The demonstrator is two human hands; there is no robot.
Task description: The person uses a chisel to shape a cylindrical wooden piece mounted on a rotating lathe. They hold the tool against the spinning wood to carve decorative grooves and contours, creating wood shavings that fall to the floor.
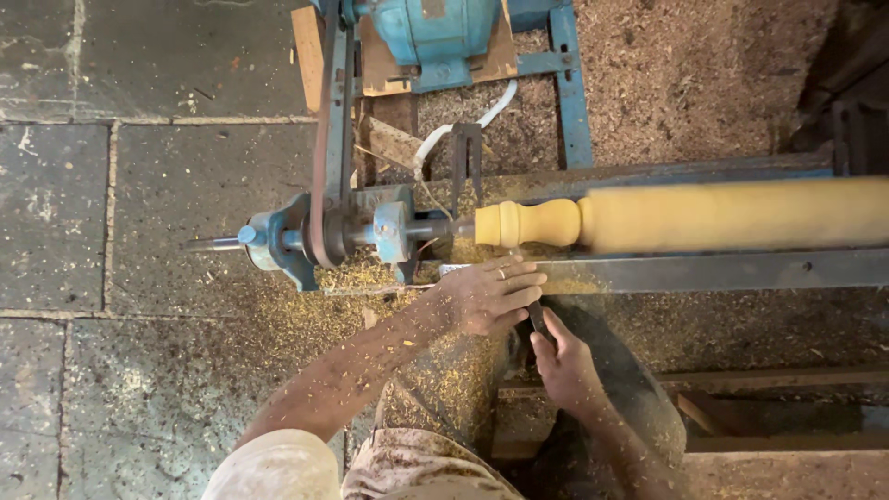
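A pale yellow wooden spindle (704, 215) is mounted lengthwise in a blue lathe, with a turned knob and bulb (528, 223) at its left end. My left hand (491, 294) lies fingers-down on the steel tool rest (722, 270), just below the turned end, pressing on the dark blade of a chisel. My right hand (563, 363) grips the chisel's dark handle (537, 319) lower down, close to my body. The chisel tip is hidden under my left fingers. Both forearms are dusted with yellow shavings.
The blue headstock (389, 231) with a dark drive belt (329, 139) stands left of the spindle; a blue motor (435, 37) sits on a board behind it. Sawdust covers the ground behind and below the lathe. Grey stone paving (111, 231) lies to the left.
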